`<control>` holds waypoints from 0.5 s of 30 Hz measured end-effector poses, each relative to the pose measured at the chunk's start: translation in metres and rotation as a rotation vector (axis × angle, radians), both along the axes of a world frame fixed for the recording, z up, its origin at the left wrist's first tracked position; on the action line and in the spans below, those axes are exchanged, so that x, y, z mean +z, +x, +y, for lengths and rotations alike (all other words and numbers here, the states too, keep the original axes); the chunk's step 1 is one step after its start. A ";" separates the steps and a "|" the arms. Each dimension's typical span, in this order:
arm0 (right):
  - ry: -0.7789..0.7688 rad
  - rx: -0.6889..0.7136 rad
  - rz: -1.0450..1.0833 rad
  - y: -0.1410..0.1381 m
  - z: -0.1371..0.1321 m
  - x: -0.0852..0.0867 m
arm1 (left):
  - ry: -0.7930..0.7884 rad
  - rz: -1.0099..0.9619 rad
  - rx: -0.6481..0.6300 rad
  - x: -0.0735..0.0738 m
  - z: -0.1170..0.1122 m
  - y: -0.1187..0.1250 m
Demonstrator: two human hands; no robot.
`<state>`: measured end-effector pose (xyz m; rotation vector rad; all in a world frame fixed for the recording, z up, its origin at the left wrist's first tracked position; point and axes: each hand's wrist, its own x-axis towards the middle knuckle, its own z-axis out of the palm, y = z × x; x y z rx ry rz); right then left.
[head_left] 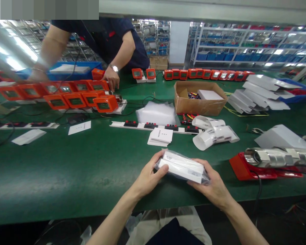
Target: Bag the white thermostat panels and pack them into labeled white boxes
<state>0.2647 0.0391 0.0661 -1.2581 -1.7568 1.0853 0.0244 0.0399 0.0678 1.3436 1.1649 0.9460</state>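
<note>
Between my two hands, just above the near edge of the green table, is a clear plastic bag with white boxes (182,167) inside. My left hand (153,173) grips its left end, thumb on top. At the right end, my right hand (211,182) holds it with the thumb and fingers around the side. Beyond the bag lies a stack of printed white cards (160,136). Behind that runs a white rail (142,127) carrying black blocks with red buttons. A curled strip of white labels (215,132) rests to the right.
A cardboard box (200,98) of small parts stands behind the labels. Right of me are metal fittings on a red base (267,166). Orange-framed units (105,103) fill the far left, where a co-worker's hand (112,78) touches the table. Clear plastic bags (156,113) lie mid-table.
</note>
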 end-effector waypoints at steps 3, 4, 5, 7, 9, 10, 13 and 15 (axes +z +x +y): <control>-0.016 0.022 0.012 0.000 0.002 0.001 | -0.033 0.041 0.044 -0.002 0.004 0.001; -0.021 0.031 0.013 0.001 0.003 0.001 | -0.030 0.045 0.052 -0.003 0.005 0.001; -0.024 0.038 0.016 0.001 0.004 0.001 | -0.026 0.043 0.056 -0.005 0.005 0.002; -0.039 0.042 0.026 0.001 0.005 0.000 | -0.019 0.034 0.058 -0.006 0.006 0.004; -0.071 0.031 0.036 0.002 0.006 -0.001 | -0.016 0.037 0.060 -0.008 0.005 0.006; -0.088 0.027 0.043 0.002 0.006 -0.002 | -0.016 0.042 0.063 -0.008 0.004 0.008; -0.135 0.038 0.076 0.003 0.006 -0.002 | -0.001 0.056 0.082 -0.009 -0.001 0.013; -0.157 0.050 0.100 0.004 0.007 -0.002 | 0.068 0.092 0.118 -0.010 -0.005 0.015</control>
